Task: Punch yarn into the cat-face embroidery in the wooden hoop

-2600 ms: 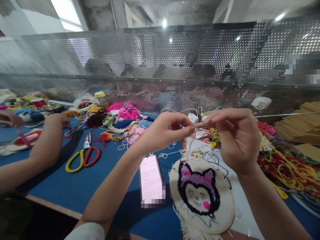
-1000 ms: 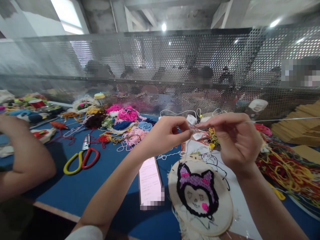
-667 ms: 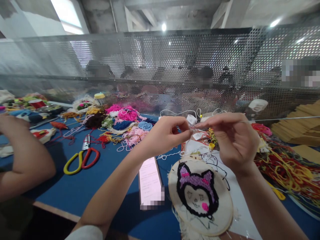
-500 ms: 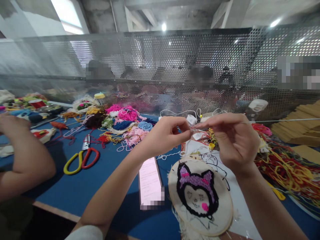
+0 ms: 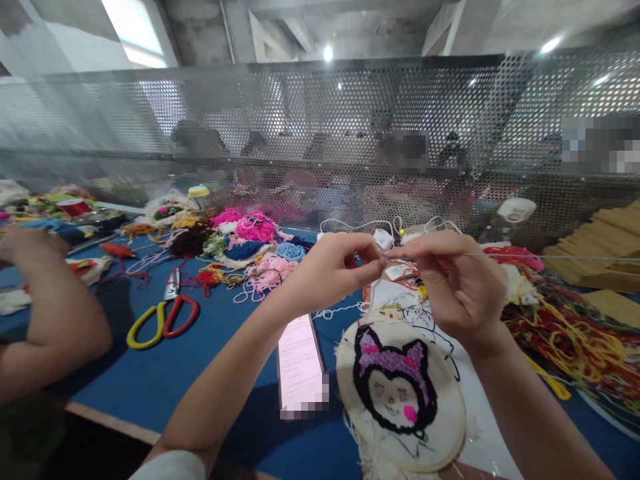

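My left hand [image 5: 336, 268] is raised above the table, thumb and forefinger pinched on something too small to make out. Close by on its right, my right hand [image 5: 463, 280] stretches its forefinger toward those fingertips, with the thumb below. A pale strand of yarn [image 5: 560, 257] runs taut from my right hand toward the right edge; where it passes between the fingers is hidden. Below the hands lies an embroidery hoop [image 5: 445, 427], its cream cloth worked with a purple and black eared character with one pink cheek. Loose dark yarn ends trail at its top.
Red-and-yellow-handled scissors [image 5: 167, 313] and a phone [image 5: 303, 363] lie on the blue table [image 5: 230, 373]. Yarn piles [image 5: 255, 230] sit behind, more tangled yarn [image 5: 575, 340] at right near brown paper [image 5: 595, 247]. Another person's arm [image 5: 55, 313] rests at left. A perforated metal screen [image 5: 300, 120] stands behind.
My right hand has shifted slightly left and down, and the strand on its right hangs a little lower. The left hand stays almost still.
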Available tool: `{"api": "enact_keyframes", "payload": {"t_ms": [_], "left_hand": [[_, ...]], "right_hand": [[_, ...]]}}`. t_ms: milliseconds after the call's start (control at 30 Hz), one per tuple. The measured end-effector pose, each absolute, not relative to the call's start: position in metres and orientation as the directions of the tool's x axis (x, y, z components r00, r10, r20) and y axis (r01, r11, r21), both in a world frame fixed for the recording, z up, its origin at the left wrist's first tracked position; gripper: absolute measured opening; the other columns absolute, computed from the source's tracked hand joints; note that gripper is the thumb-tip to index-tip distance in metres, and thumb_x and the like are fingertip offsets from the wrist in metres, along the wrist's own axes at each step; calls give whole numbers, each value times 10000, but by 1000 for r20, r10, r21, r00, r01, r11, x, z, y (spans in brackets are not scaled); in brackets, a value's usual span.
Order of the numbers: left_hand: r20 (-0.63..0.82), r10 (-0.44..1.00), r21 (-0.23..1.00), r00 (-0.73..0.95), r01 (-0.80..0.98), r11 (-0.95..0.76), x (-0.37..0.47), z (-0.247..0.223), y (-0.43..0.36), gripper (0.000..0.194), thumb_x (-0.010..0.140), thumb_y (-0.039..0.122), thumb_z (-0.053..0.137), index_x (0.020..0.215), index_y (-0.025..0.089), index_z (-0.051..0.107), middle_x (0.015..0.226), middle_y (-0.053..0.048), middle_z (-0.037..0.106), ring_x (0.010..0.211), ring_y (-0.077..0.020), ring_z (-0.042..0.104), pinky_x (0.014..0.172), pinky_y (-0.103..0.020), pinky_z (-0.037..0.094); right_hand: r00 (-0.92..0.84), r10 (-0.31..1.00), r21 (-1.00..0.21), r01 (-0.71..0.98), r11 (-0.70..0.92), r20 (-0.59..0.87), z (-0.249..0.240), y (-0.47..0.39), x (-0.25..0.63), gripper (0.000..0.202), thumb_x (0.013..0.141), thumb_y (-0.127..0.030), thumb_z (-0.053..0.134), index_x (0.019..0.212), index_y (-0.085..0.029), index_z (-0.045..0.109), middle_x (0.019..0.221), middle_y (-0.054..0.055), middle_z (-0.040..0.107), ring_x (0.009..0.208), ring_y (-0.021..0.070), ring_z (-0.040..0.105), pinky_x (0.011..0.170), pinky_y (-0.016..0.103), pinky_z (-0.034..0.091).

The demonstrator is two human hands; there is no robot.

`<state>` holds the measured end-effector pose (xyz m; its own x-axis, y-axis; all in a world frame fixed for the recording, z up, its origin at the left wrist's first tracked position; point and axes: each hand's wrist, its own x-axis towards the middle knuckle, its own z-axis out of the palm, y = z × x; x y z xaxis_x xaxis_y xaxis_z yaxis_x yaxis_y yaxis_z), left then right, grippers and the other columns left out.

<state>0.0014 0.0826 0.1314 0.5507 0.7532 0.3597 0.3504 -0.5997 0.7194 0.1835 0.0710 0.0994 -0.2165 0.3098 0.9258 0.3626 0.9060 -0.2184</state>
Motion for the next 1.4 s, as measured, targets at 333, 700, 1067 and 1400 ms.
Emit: {"api": "enact_keyframes", "payload": {"t_ms": [333,700,1067,1400], "left_hand": [[374,750,704,546,360,-613,7,129,86,165,755,123,529,612,151,452,546,70,403,510,-43,328,459,-181,244],[345,767,753,541,328,-571,4,128,86,188,765,129,508,596,160,431,535,68,379,502,-52,312,461,-199,234],[340,764,751,549,331,-572,4,129,85,157,771,139,512,622,156,468,541,70,377,488,-49,317,457,-200,238],[352,756,726,552,348,-592,4,130,83,100,778,130,509,680,148,521,568,60,445,504,-48,376,470,-186,287]], "right_hand": [[-349,236,-75,419,905,907,100,73,185,281,785,15,488,964,-172,595,849,70,666,821,199,643,720,348,527],[-248,204,-106,357,928,947,100,70,189,347,767,10,515,1011,-218,611,883,44,687,840,214,660,722,381,555],[-297,199,-72,389,918,934,101,71,188,331,765,28,498,998,-178,610,868,69,681,842,210,654,730,370,547],[-335,209,-46,435,899,919,100,71,188,298,765,21,506,975,-167,602,889,77,682,843,201,655,747,340,536]]}}
